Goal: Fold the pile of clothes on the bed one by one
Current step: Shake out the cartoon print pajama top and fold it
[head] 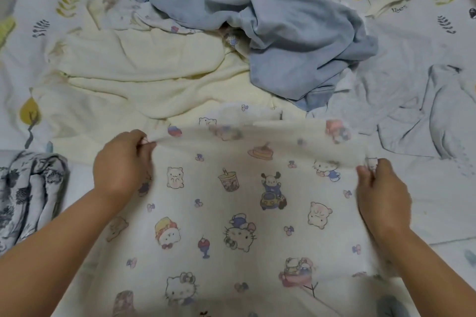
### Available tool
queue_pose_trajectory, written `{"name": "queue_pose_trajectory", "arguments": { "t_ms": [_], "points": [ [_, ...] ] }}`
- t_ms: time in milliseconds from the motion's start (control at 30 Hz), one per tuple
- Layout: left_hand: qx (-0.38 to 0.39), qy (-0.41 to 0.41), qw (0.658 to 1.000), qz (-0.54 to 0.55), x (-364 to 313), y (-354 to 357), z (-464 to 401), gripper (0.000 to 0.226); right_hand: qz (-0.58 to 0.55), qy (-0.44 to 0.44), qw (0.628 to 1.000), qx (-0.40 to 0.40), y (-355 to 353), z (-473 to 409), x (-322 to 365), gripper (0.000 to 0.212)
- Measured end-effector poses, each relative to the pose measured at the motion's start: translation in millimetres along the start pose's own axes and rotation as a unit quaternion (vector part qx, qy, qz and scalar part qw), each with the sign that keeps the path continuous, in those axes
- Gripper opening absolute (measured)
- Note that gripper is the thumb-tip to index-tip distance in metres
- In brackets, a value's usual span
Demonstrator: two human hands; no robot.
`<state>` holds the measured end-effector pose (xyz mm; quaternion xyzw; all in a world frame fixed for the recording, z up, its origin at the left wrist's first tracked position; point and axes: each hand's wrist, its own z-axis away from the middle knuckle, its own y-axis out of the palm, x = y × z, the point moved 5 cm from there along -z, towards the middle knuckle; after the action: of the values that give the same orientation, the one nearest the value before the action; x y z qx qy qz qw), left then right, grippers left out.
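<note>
Bed [401, 41]: white sheet with a printed yellow and grey leaf pattern. Lying on it: cartoon-print cloth [231, 213] spread in the near centre, cream garment [144, 69] behind it, crumpled blue denim clothes [278, 20] at the top centre partly overlapping the cream one. Pale grey garment [417, 116] on the right, just beside the denim. Grey-and-white patterned cloth [28, 188] bunched at the left edge. Small cream piece [394, 0] top right, apart from the rest.

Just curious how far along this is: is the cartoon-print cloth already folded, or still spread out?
Spread out. The cartoon-print cloth lies flat toward the person, while the left hand and right hand pinch its far edge, lifted.
</note>
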<state>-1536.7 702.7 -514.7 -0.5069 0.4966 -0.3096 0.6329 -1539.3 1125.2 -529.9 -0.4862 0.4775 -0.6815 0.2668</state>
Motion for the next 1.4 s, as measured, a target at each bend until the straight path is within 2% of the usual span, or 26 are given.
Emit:
{"name": "queue_pose_trajectory", "arguments": {
  "t_ms": [33, 100, 167, 233, 300, 367, 467, 500, 600, 633, 667, 733, 767, 800, 867, 933, 967, 1033, 1100, 1200, 1300, 1400],
  "points": [
    [0.028, -0.011, 0.999, -0.021, 2, 7, -2, 0.017, 0.023, 0.024, 0.999, 0.032, 7, -2, 1, 0.014],
    [0.042, -0.001, 0.998, -0.044, -3, 14, -6, 0.03, 0.061, 0.031, 0.997, 0.025, 11, -8, 12, 0.038],
    [0.046, 0.068, 0.996, -0.027, -22, 19, -13, 0.046, 0.055, -0.042, 0.998, -0.01, 11, -15, 41, 0.055],
    [0.109, 0.11, 0.987, -0.046, -37, 32, -22, 0.06, 0.065, -0.156, 0.984, 0.049, 25, -20, 75, 0.068],
    [0.192, 0.088, 0.976, -0.054, -41, 47, -30, 0.062, 0.112, -0.223, 0.959, 0.137, 46, -23, 103, 0.082],
    [0.203, 0.075, 0.976, -0.019, -42, 54, -37, 0.041, 0.128, -0.237, 0.943, 0.197, 63, -31, 121, 0.072],
    [0.216, 0.086, 0.967, 0.106, -41, 48, -40, 0.023, 0.017, -0.231, 0.943, 0.24, 60, -42, 131, 0.02],
    [0.244, 0.075, 0.953, 0.163, -41, 45, -40, 0.024, -0.032, -0.21, 0.942, 0.26, 55, -45, 128, 0.012],
    [0.338, -0.015, 0.882, 0.327, -39, 29, -39, 0.037, -0.138, -0.122, 0.933, 0.311, 41, -53, 118, 0.024],
    [0.367, -0.041, 0.864, 0.342, -40, 27, -40, 0.037, -0.151, -0.097, 0.933, 0.311, 39, -54, 117, 0.03],
    [0.379, -0.054, 0.867, 0.32, -41, 29, -41, 0.037, -0.133, -0.089, 0.942, 0.294, 41, -55, 117, 0.037],
    [0.321, -0.043, 0.933, 0.157, -42, 37, -47, 0.035, -0.013, -0.112, 0.971, 0.211, 47, -57, 122, 0.036],
    [0.248, -0.013, 0.968, 0.034, -46, 38, -50, 0.035, 0.073, -0.13, 0.976, 0.157, 49, -55, 126, 0.031],
    [0.159, 0.028, 0.985, -0.062, -52, 36, -48, 0.034, 0.143, -0.153, 0.972, 0.108, 51, -51, 129, 0.035],
    [0.036, 0.092, 0.989, -0.111, -65, 36, -33, 0.039, 0.177, -0.189, 0.965, 0.034, 52, -38, 134, 0.051],
    [-0.007, 0.161, 0.985, -0.067, -76, 42, -6, 0.054, 0.135, -0.216, 0.967, -0.016, 53, -17, 135, 0.061],
    [0.0, 0.194, 0.979, -0.065, -79, 49, 8, 0.061, 0.137, -0.229, 0.964, -0.019, 57, -5, 133, 0.065],
    [0.081, 0.221, 0.967, -0.102, -71, 70, 29, 0.069, 0.194, -0.234, 0.951, 0.058, 75, 10, 122, 0.073],
    [0.149, 0.207, 0.956, -0.144, -52, 90, 33, 0.068, 0.248, -0.222, 0.932, 0.146, 95, 13, 99, 0.074],
    [0.18, 0.197, 0.949, -0.167, -38, 104, 24, 0.064, 0.253, -0.223, 0.92, 0.201, 108, 1, 81, 0.071],
    [0.197, 0.181, 0.945, -0.189, -46, 100, 22, 0.069, 0.238, -0.232, 0.916, 0.227, 100, -1, 90, 0.07],
    [0.163, 0.136, 0.968, -0.138, -61, 78, 41, 0.074, 0.219, -0.222, 0.935, 0.169, 71, 14, 93, 0.072]
  ]
}}
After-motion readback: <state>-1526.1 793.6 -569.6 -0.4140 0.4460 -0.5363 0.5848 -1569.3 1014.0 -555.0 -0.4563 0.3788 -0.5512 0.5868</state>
